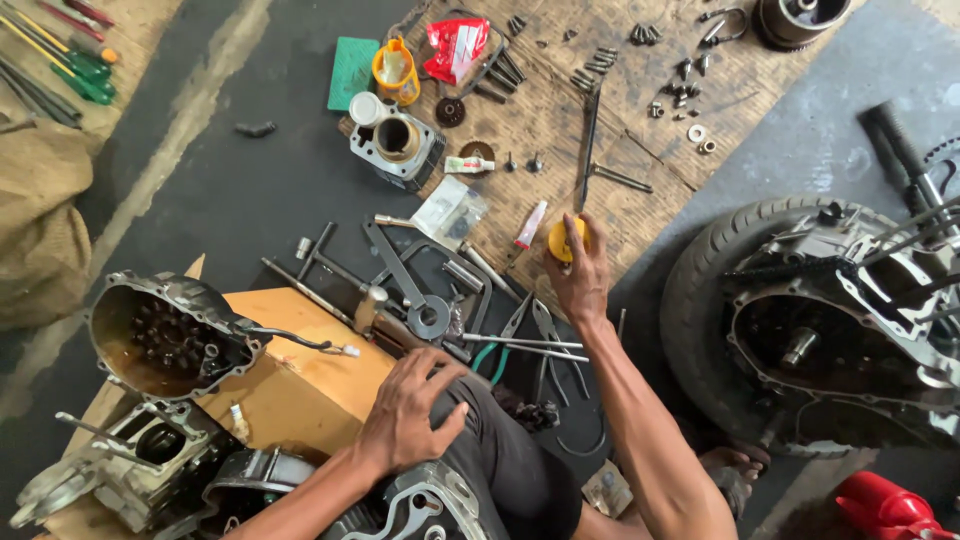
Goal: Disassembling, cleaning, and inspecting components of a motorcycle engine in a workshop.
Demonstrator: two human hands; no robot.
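Right hand: closed on a yellow cap, middle of the frame.
Left hand: open, resting on the knee.
Engine parts: apart, lower left.

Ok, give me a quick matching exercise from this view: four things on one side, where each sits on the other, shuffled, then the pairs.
Things:
1. right hand
2. left hand
3. engine cylinder
4. green-handled screwdrivers

Places:
A. top left corner of the view
B. resting on the person's own knee beside the wooden block
C. on the yellow knob at the edge of the board
D. near the orange cup, at the board's left edge

Pairs: 1-C, 2-B, 3-D, 4-A
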